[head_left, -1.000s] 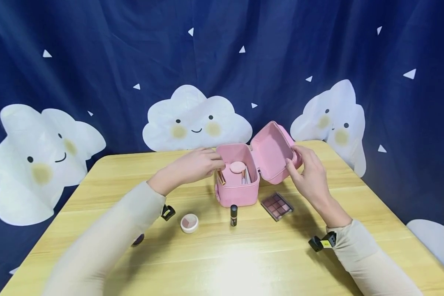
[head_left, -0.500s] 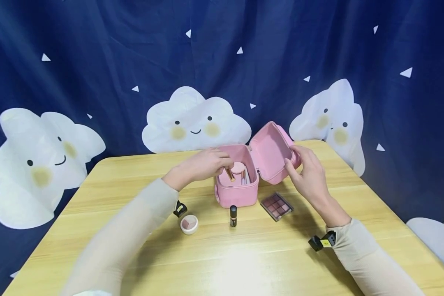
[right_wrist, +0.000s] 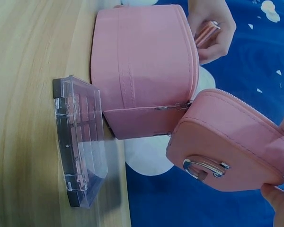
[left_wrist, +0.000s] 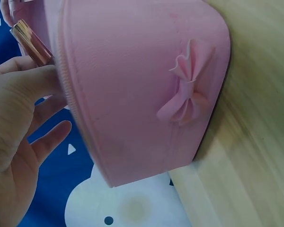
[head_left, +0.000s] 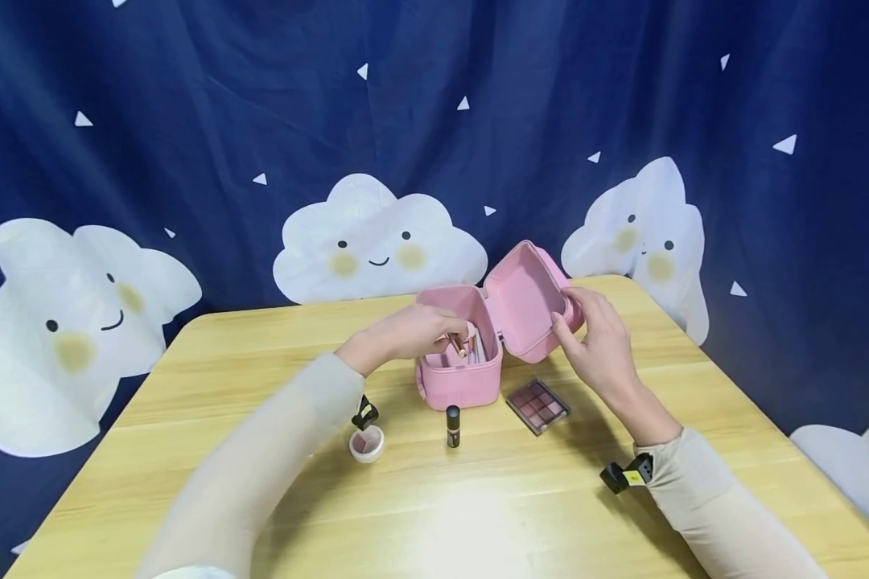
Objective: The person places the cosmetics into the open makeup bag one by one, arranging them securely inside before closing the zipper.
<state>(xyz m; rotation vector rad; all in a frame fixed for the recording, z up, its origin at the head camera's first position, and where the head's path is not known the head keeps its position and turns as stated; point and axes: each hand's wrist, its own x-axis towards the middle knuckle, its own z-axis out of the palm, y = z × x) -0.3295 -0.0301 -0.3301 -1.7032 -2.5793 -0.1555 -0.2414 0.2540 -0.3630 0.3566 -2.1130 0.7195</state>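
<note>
Your left hand (head_left: 422, 331) pinches a gold tube (left_wrist: 33, 43) just above the pink case (head_left: 465, 389), and your right hand (head_left: 608, 354) grips its opened lid (head_left: 523, 299).

The person wears pale beige long sleeves, the left sleeve (head_left: 261, 462) showing white at its lower end, the right sleeve (head_left: 727, 498) creased near the cuff. Boxy black cameras, the right camera (head_left: 626, 473) yellow-labelled, sit below the bare left hand (head_left: 409, 331) and right hand (head_left: 604, 350).
</note>
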